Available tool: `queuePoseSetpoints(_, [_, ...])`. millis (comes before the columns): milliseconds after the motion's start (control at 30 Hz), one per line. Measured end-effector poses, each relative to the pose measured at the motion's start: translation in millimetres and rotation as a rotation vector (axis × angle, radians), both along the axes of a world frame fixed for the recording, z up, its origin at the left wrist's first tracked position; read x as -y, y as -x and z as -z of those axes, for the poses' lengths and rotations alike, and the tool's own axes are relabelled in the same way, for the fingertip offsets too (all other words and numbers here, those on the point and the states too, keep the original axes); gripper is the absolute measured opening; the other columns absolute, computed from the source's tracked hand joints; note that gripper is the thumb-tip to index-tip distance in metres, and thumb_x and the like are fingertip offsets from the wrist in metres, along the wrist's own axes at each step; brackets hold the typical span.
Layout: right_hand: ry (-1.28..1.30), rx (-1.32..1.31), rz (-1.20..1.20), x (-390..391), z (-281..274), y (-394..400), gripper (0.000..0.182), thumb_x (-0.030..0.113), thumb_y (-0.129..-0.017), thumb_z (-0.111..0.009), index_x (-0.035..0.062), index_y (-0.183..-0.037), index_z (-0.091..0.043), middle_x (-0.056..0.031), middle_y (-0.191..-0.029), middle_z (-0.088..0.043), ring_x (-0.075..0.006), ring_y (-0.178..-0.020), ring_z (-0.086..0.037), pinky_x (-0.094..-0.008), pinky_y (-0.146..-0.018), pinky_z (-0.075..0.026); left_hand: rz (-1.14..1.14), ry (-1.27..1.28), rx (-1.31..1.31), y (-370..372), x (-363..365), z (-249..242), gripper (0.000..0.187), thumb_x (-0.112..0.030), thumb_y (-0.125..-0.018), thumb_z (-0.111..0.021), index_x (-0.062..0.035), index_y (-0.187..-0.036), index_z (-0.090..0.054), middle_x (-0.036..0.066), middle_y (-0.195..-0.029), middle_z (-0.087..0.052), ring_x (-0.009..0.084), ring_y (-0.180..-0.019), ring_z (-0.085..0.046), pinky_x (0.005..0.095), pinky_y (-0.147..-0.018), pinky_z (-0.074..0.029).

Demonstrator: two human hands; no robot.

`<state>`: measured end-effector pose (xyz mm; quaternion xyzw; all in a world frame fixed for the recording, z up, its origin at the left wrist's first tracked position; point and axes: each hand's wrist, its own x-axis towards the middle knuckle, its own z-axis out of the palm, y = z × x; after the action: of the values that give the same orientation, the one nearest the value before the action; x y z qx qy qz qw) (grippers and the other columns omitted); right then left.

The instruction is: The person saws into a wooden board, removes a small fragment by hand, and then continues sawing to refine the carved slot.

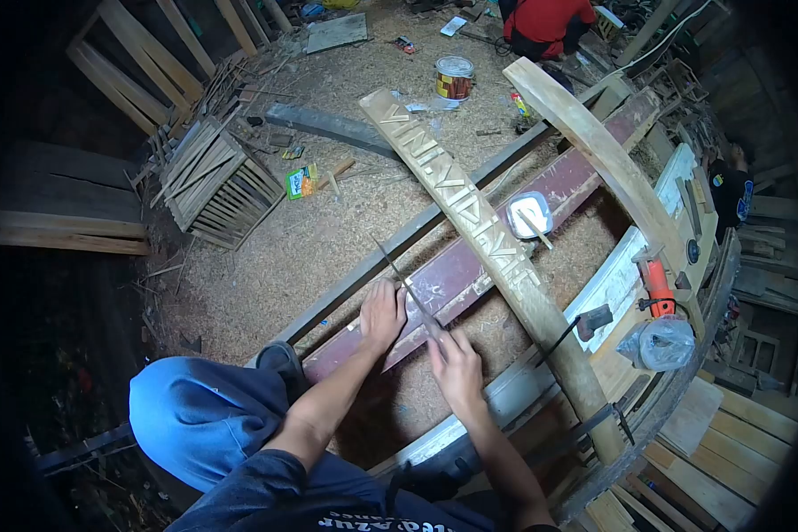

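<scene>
My right hand is closed around the handle end of a long, thin, dark pointed tool that looks like a file. The tool slants up and left across a maroon plank. On that plank rests my left hand, fingers curled beside the blade; a small pale piece may be at its fingertips, too small to tell. To the right, a long wooden board with raised letters crosses over the plank. Against it stands an open tub of white paste with a stick in it.
A curved timber lies beyond the tub. At right are an orange power tool, a plastic bag and a clamp. A paint can and slatted wood frame stand on the shavings. Two other people are nearby.
</scene>
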<state>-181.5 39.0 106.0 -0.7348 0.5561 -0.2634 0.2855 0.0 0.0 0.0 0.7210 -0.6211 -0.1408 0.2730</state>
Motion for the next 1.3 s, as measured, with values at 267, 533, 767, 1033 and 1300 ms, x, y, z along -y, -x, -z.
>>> queuePoseSetpoints(267, [0.031, 0.006, 0.012, -3, -7, -1, 0.024, 0.015, -0.097, -0.067, 0.0108, -0.12, -0.071, -0.0162, -0.097, -0.063, -0.0407, -0.08, -0.066, -0.0499, -0.068, -0.054, 0.0, -0.006, 0.041, -11, 8, -4, 0.021, -0.021, -0.101, -0.057, -0.0004, -0.104, -0.056, 0.02, -0.099, -0.059, 0.0413, -0.097, -0.06, 0.0493, -0.086, -0.048])
queuePoseSetpoints(533, [0.026, 0.041, 0.019, -4, -12, 4, 0.022, 0.017, -0.099, -0.065, 0.0108, -0.118, -0.072, -0.0175, -0.1, -0.065, -0.0419, -0.078, -0.069, -0.0513, -0.065, -0.054, 0.006, -0.009, 0.036, -11, 3, -5, 0.022, -0.022, -0.102, -0.056, -0.0003, -0.102, -0.056, 0.02, -0.098, -0.06, 0.0411, -0.096, -0.061, 0.0489, -0.086, -0.049])
queuePoseSetpoints(767, [-0.056, 0.04, 0.055, 20, -5, -23, 0.018, 0.011, -0.094, -0.071, 0.0025, -0.109, -0.072, -0.0215, -0.095, -0.064, -0.043, -0.085, -0.068, -0.0498, -0.073, -0.054, 0.011, -0.005, 0.014, -7, 2, -1, 0.021, -0.021, -0.101, -0.058, 0.0, -0.102, -0.056, 0.02, -0.097, -0.059, 0.0406, -0.095, -0.061, 0.0492, -0.084, -0.049])
queuePoseSetpoints(1033, [-0.018, 0.07, 0.041, 7, -7, -9, 0.022, 0.014, -0.096, -0.068, 0.0099, -0.118, -0.073, -0.0172, -0.097, -0.065, -0.0413, -0.079, -0.068, -0.0506, -0.066, -0.054, 0.01, -0.01, 0.056, -7, 4, -1, 0.023, -0.022, -0.102, -0.057, 0.0001, -0.1, -0.053, 0.023, -0.096, -0.057, 0.0432, -0.094, -0.059, 0.0509, -0.082, -0.049])
queuePoseSetpoints(1300, [-0.024, 0.014, 0.011, -13, -4, 10, 0.025, 0.016, -0.098, -0.066, 0.0113, -0.122, -0.071, -0.0167, -0.098, -0.064, -0.0409, -0.081, -0.068, -0.0501, -0.069, -0.054, 0.02, 0.006, 0.036, -7, 1, -3, 0.022, -0.021, -0.101, -0.058, -0.0002, -0.1, -0.053, 0.022, -0.095, -0.057, 0.0422, -0.093, -0.059, 0.0501, -0.082, -0.048])
